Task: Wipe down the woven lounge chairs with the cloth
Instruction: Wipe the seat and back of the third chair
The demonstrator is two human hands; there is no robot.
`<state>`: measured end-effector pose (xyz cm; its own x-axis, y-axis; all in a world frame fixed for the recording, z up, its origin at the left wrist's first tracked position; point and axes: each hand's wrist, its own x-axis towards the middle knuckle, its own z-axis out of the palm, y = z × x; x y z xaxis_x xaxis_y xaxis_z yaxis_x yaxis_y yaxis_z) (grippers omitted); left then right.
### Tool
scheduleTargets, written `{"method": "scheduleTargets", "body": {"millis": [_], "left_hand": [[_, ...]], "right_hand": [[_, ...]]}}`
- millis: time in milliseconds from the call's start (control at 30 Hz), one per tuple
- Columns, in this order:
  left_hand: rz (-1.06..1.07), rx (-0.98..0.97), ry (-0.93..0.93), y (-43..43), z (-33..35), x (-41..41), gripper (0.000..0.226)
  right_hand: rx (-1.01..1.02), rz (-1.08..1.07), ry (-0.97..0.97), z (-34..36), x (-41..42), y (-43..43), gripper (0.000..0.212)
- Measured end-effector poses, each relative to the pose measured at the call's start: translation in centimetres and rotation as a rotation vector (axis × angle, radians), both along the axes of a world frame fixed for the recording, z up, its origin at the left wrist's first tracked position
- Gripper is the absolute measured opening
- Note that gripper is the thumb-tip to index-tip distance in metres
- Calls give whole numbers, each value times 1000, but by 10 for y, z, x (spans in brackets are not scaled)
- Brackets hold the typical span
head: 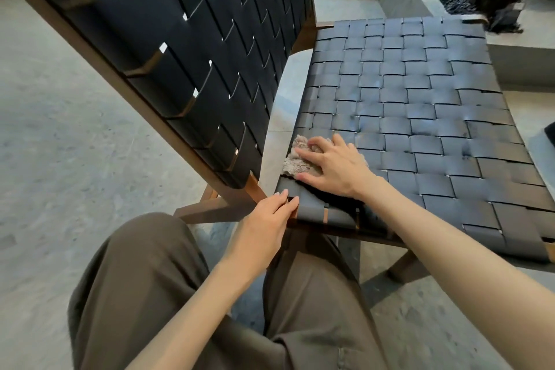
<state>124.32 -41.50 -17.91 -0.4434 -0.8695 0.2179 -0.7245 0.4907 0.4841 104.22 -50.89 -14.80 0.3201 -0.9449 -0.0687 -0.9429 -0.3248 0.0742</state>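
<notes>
Pressing flat on a beige cloth (pixel 295 159), the right hand (pixel 333 165) has its fingers straight and spread, pinning the cloth to the woven seat (pixel 420 105) of the lounge chair, at the corner nearest the tilted backrest (pixel 186 48). The left hand (pixel 265 219) grips the seat's near edge just beside that corner, its fingers curled over the outermost black strap. Brown trousers (pixel 144 279) fill the foreground, and a grey concrete floor (pixel 60 129) lies around the chair's wooden legs.
</notes>
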Motion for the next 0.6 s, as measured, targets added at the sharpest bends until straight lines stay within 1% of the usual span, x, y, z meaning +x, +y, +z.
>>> {"method": "scheduleTargets", "body": {"millis": [67, 133, 200, 233, 300, 367, 400, 467, 533, 600], "left_hand": [[-21, -41, 0, 0, 2, 2, 40], [-86, -160, -50, -2, 3, 6, 30], [-133, -267, -108, -5, 2, 12, 29], [-146, -277, -112, -5, 1, 14, 32], [-150, -250, -123, -2, -2, 16, 48], [-140, -225, -133, 1, -5, 17, 54], [-128, -214, -119, 2, -7, 17, 55], [-107, -171, -71, 4, -8, 16, 56], [-94, -148, -45, 5, -10, 15, 54], [-94, -104, 0, 5, -12, 15, 52]], "right_hand": [[-24, 104, -64, 0, -3, 5, 49], [-63, 164, -100, -3, -7, -3, 42], [-118, 119, -110, -8, -7, -19, 39], [-138, 58, -94, -9, -5, -27, 37], [-157, -72, -68, -11, 1, -40, 34], [-126, -125, -96, -8, 11, -38, 33], [-94, -106, -122, -5, 15, -32, 33], [-39, 2, -178, -2, 21, -13, 32], [-20, 120, -237, 2, 23, 6, 32], [-22, 196, -253, 3, 18, 7, 31]]}}
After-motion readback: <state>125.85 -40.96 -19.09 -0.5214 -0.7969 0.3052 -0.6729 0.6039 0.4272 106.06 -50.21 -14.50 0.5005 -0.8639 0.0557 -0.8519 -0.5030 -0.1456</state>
